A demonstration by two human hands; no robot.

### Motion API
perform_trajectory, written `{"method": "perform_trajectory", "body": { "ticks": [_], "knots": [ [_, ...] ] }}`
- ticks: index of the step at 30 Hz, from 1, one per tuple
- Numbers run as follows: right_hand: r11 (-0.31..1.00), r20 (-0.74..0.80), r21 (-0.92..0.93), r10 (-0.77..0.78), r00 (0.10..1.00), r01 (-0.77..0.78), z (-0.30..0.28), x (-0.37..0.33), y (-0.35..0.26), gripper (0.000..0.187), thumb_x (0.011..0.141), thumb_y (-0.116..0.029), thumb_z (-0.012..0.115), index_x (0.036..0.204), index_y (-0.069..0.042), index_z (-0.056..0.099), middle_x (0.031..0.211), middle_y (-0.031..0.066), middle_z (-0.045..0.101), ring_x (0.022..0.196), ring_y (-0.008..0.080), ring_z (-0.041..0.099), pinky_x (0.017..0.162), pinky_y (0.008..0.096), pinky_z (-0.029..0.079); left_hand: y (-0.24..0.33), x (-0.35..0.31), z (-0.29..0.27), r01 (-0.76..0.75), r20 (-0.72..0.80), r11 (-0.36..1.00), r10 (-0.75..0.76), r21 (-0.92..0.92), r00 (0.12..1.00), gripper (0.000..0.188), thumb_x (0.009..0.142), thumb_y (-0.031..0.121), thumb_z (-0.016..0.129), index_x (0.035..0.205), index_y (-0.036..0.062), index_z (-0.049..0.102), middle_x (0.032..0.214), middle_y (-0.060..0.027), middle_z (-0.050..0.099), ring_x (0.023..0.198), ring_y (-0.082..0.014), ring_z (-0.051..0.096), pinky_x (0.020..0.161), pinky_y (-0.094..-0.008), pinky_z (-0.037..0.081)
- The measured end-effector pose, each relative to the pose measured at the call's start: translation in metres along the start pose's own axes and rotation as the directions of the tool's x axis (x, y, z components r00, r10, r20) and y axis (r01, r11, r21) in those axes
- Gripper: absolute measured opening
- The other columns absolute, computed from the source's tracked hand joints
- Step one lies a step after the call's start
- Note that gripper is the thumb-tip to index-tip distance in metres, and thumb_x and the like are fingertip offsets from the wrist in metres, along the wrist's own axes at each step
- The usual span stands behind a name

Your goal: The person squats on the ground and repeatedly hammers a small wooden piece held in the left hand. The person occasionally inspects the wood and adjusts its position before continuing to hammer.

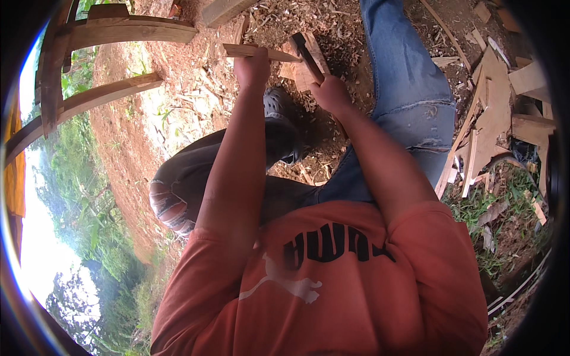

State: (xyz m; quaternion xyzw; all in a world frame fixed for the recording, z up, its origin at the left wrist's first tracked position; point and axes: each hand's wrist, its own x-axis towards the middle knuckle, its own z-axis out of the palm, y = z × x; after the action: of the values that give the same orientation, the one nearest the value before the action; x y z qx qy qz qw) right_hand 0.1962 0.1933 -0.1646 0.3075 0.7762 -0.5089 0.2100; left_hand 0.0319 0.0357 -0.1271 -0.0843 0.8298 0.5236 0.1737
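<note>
Presumably for clearance, the left hand (252, 69) gripped the wooden strip (283, 56) left of the dark-headed tool (308, 60) the right hand (332, 95) gripped.

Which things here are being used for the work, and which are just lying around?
In use:
- pointed wooden piece, in the left hand
- dark-headed chopping tool, in the right hand
- wooden block below them, probably

Just lying about, it seems:
- wood scraps at the right
- scattered wood chips
</note>
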Motion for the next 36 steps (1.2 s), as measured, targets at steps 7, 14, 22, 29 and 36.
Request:
{"method": "perform_trajectory", "body": {
  "ticks": [7,14,22,29,36],
  "knots": [
    [0.999,-0.066,-0.017,-0.039,0.997,0.038,0.005,0.007,0.008,0.045,0.093,-0.036,0.072,0.119,0.001,0.076,0.117,0.0302,0.075,0.112,0.0442,0.073,0.099,0.0514,0.058,-0.001,0.004,-0.001,-0.009,0.016,0.997,0.010,-0.079,1.000,0.031,0.095,0.006,0.073,0.122,-0.0062,0.065,0.115,-0.0154,0.068,0.103,-0.0255,0.073,0.081,-0.0384,0.069],
    [0.997,-0.112,-0.056,-0.056,0.992,0.050,-0.002,-0.007,-0.011,0.041,0.093,-0.034,0.071,0.116,-0.001,0.076,0.110,0.0265,0.077,0.109,0.0439,0.074,0.096,0.0525,0.059,-0.017,0.005,-0.003,-0.102,-0.078,0.993,0.098,-0.051,0.992,0.027,0.089,0.014,0.072,0.110,-0.0040,0.070,0.090,-0.0152,0.075,0.078,-0.0213,0.073,0.068,-0.0366,0.059],
    [0.992,-0.148,-0.099,-0.089,0.985,0.074,0.013,0.001,0.010,0.038,0.093,-0.031,0.069,0.111,0.002,0.076,0.107,0.0270,0.077,0.104,0.0442,0.075,0.093,0.0515,0.060,-0.020,0.005,-0.003,-0.059,-0.088,0.966,0.037,-0.254,0.995,0.032,0.091,0.012,0.073,0.116,-0.0075,0.069,0.100,-0.0175,0.073,0.082,-0.0229,0.074,0.067,-0.0363,0.064],
    [0.977,-0.115,-0.212,-0.031,0.993,0.006,0.010,0.001,0.014,0.038,0.094,-0.031,0.069,0.117,-0.002,0.075,0.111,0.0266,0.077,0.106,0.0444,0.074,0.094,0.0533,0.059,-0.007,0.001,0.001,-0.024,-0.148,0.959,-0.019,-0.281,0.989,0.028,0.090,0.012,0.071,0.111,-0.0072,0.071,0.096,-0.0166,0.073,0.083,-0.0231,0.074,0.068,-0.0370,0.064],
    [0.974,-0.101,-0.214,0.053,0.993,-0.074,0.012,-0.010,0.010,0.038,0.094,-0.032,0.069,0.115,-0.001,0.076,0.111,0.0249,0.077,0.107,0.0445,0.074,0.095,0.0532,0.059,-0.015,-0.005,-0.004,-0.015,-0.097,0.979,-0.004,-0.201,0.995,0.026,0.091,0.013,0.073,0.111,-0.0042,0.072,0.099,-0.0167,0.074,0.081,-0.0233,0.075,0.067,-0.0368,0.064]
  ]
}}
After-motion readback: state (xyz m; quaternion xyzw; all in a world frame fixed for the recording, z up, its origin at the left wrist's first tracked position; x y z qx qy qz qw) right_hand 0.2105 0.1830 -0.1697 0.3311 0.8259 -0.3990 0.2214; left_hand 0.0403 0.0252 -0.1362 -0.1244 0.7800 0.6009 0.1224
